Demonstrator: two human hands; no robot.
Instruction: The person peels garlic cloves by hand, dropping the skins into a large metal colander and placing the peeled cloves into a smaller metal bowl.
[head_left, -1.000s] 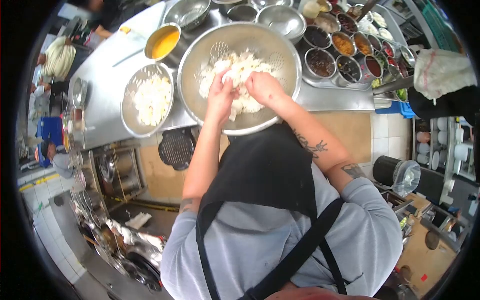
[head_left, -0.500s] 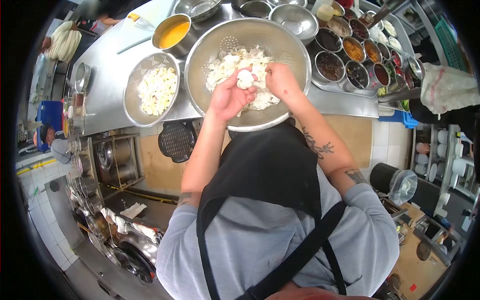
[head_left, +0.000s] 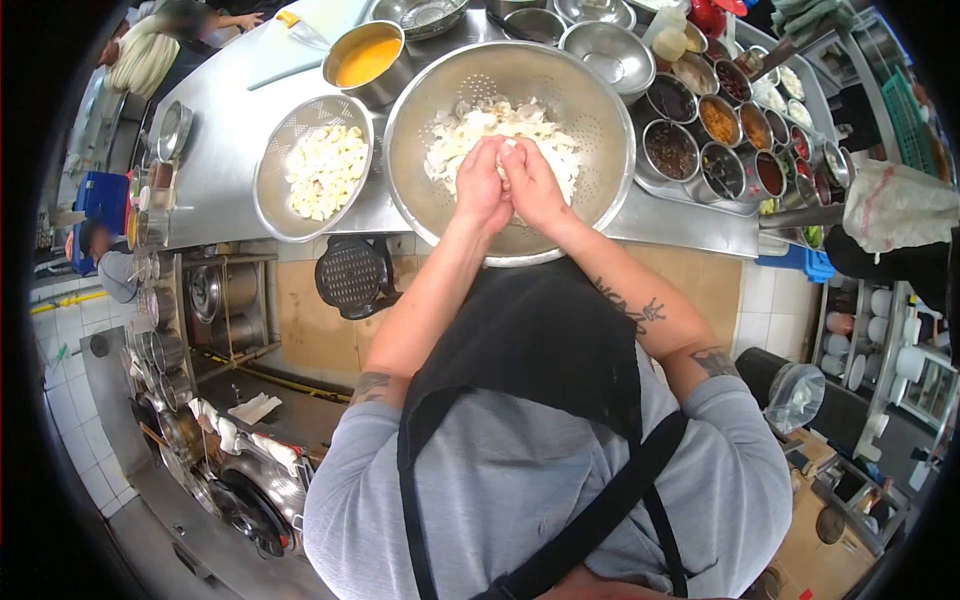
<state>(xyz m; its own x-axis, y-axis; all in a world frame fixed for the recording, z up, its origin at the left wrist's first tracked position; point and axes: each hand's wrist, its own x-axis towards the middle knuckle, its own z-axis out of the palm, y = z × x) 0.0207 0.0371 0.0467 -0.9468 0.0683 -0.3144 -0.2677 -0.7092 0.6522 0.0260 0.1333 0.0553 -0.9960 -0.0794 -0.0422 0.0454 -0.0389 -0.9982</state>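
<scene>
Both hands meet over a large metal colander (head_left: 412, 120) at the counter's front edge. My left hand (head_left: 481, 188) is closed and pressed against my right hand (head_left: 534, 188), whose fingers are also closed. Between their fingertips a bit of a white garlic bulb (head_left: 509, 148) shows; the rest of it is hidden. Beneath them lies a heap of pale garlic and papery skins (head_left: 548, 140). To the left, a smaller perforated colander (head_left: 270, 185) holds pale yellow peeled garlic cloves (head_left: 328, 170).
Behind the colanders stand a pot of orange liquid (head_left: 365, 65) and steel bowls (head_left: 606, 58). A tray of several ingredient containers (head_left: 670, 150) sits at the right. A brush (head_left: 300, 28) lies on a cutting board (head_left: 325, 55). Other people work at the far left.
My right hand has come in against my left and closed around the garlic bulb, which showed openly in my left palm before. The view has shifted slightly.
</scene>
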